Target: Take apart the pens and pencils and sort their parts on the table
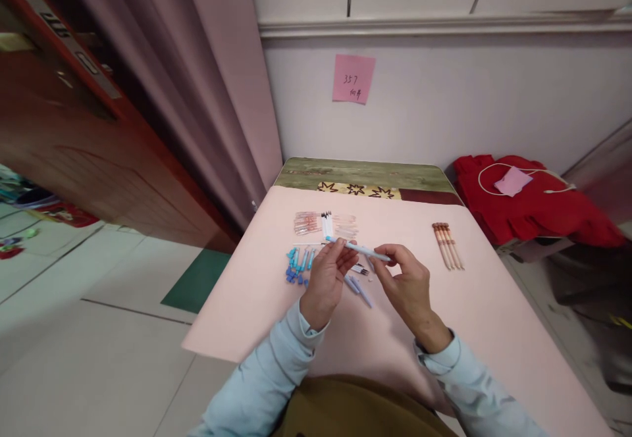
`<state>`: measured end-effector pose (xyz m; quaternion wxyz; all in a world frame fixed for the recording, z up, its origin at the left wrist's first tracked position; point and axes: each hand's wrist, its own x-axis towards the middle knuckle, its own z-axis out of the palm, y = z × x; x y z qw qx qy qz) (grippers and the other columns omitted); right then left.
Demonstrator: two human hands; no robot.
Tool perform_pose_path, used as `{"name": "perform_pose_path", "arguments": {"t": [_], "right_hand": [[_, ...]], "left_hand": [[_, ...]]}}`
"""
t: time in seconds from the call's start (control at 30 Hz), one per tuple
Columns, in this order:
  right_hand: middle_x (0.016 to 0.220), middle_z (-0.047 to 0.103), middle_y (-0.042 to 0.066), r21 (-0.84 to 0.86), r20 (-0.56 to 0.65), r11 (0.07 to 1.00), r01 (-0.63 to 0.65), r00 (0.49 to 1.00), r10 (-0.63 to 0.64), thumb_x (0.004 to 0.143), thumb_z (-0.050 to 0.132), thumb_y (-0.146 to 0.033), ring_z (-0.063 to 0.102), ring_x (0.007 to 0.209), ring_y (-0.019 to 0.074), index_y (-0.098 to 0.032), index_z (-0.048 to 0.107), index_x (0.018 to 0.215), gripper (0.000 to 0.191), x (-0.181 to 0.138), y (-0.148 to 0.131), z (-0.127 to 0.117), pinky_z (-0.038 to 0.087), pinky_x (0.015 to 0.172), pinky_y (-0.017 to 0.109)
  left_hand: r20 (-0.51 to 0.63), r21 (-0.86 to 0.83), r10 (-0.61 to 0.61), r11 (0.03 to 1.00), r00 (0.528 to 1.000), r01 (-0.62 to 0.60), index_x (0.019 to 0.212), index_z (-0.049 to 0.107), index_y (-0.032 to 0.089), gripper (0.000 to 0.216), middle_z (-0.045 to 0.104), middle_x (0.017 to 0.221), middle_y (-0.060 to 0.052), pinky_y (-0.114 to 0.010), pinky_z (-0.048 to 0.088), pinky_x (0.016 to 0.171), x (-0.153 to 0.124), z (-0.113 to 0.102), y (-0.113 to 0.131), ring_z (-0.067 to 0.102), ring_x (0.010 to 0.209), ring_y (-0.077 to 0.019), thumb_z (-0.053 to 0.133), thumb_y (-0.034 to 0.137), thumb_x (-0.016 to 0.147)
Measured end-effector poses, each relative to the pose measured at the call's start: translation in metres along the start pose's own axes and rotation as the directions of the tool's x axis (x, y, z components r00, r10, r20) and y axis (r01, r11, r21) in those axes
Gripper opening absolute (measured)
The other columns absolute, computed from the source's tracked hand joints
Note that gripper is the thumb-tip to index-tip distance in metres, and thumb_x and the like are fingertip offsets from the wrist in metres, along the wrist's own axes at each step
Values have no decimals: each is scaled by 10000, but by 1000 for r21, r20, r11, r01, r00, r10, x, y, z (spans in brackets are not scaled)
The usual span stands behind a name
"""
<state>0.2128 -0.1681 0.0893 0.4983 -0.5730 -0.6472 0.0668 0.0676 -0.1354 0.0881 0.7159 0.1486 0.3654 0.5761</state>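
Note:
A pale blue pen (365, 250) with a brighter blue end is held level between my two hands above the table. My left hand (323, 282) has its thumb and fingers closed on the pen near the bright blue end. The thumb and fingers of my right hand (407, 279) pinch its other end. Under and beside my left hand are bright blue pen parts (295, 258) and small dark blue pieces (291, 276). Lavender-blue barrels (359, 290) and dark-tipped white refills (360, 270) lie between the hands, partly hidden by them.
Behind the hands lie clear pinkish tubes (307, 222) and more white refills (326, 224). Several brown-topped pens (448, 246) lie in a row at the right of the pink-covered table (395, 216). Red cloth (538, 206) rests beyond the right edge; a wooden door (99, 141) stands left.

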Motion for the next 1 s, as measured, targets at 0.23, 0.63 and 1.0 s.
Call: {"name": "perform_pose_path", "arguments": {"t": [0.23, 0.63, 1.0], "right_hand": [[815, 708, 37, -8, -25, 999, 53, 998, -53, 936, 599, -371, 622, 658, 147, -210, 654, 911, 171, -5, -4, 1, 506, 655, 272], [704, 696, 17, -118, 185, 991, -61, 979, 83, 945, 535, -532, 619, 579, 150, -221, 684, 1027, 354, -8, 4, 4, 420, 570, 242], [595, 671, 7, -110, 283, 974, -196, 934, 220, 1001, 395, -548, 603, 502, 131, -224, 663, 713, 510, -10, 6, -1, 390, 522, 234]], "left_hand": [[20, -13, 2, 1000, 1000, -2, 876, 683, 131, 229, 749, 891, -56, -250, 577, 744, -7, 2, 4, 710, 779, -138, 818, 247, 731], [-5, -7, 64, 998, 998, -64, 839, 672, 132, 246, 727, 847, -35, -248, 552, 770, -5, -3, -4, 690, 764, -121, 838, 252, 703], [23, 5, 27, 1000, 999, -27, 839, 680, 127, 251, 732, 884, -54, -258, 555, 798, -5, -4, -8, 692, 814, -136, 846, 252, 697]]}}
